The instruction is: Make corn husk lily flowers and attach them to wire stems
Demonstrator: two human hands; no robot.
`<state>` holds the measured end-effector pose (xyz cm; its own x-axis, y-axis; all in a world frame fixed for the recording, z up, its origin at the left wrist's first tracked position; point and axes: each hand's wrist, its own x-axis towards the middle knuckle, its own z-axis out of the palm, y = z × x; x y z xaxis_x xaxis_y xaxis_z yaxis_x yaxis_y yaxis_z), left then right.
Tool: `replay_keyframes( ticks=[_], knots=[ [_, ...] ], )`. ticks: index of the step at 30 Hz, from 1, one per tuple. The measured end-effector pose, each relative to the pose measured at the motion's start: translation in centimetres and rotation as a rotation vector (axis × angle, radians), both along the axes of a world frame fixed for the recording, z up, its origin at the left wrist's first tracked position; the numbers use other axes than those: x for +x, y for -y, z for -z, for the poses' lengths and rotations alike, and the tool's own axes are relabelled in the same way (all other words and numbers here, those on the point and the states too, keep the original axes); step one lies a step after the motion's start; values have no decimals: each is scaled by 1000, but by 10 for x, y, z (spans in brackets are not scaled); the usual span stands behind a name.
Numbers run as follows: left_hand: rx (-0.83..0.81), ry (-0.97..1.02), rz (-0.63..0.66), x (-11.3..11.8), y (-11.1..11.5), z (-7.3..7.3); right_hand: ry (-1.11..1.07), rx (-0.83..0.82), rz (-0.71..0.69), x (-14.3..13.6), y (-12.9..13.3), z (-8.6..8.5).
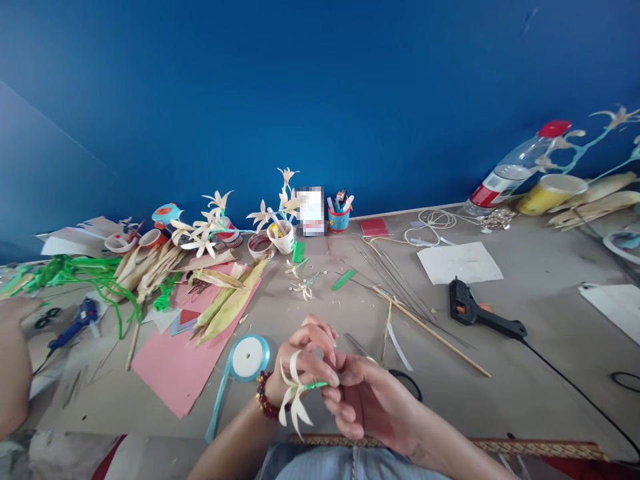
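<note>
Partly hidden between pinched left fingers (319, 368) and right fingers (356, 368), the green stem (315, 385) of a white flower (299, 388)

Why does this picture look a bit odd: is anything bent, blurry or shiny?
In the head view, the bottle near the right edge looks slanted and stretched, probably lens distortion; in the head view, an arm at the left edge is soft; in the head view, a pale sheen lightens the blue wall at left, and square blocks cover the white item near the middle.
</note>
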<state>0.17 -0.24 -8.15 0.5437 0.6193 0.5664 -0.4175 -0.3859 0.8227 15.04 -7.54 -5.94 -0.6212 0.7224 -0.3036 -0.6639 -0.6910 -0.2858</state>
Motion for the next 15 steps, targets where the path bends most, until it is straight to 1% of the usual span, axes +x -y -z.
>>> replay_keyframes(
  ticks=[2, 4, 6, 8, 10, 11, 15],
  knots=[
    [19, -1, 12, 0, -2, 1, -61, -34, -61, 3, 0, -2],
    [25, -13, 22, 1, -3, 1, -64, -49, -72, 4, 0, -3],
    [12, -25, 19, 2, -4, 2, 6, -33, -17, 4, 0, -5],
    [-25, -17, 11, 3, -3, 3, 120, 37, 78, 4, 2, -7],
    [-76, 19, -7, 4, -2, 4, 307, 189, 209, 5, 5, -9],
    [-95, 37, -18, 5, -1, 4, 447, 294, 287, 7, 7, -9],
    [-133, 69, -60, 9, -1, 3, 1119, 805, 676, 16, 17, -10]
  ],
)
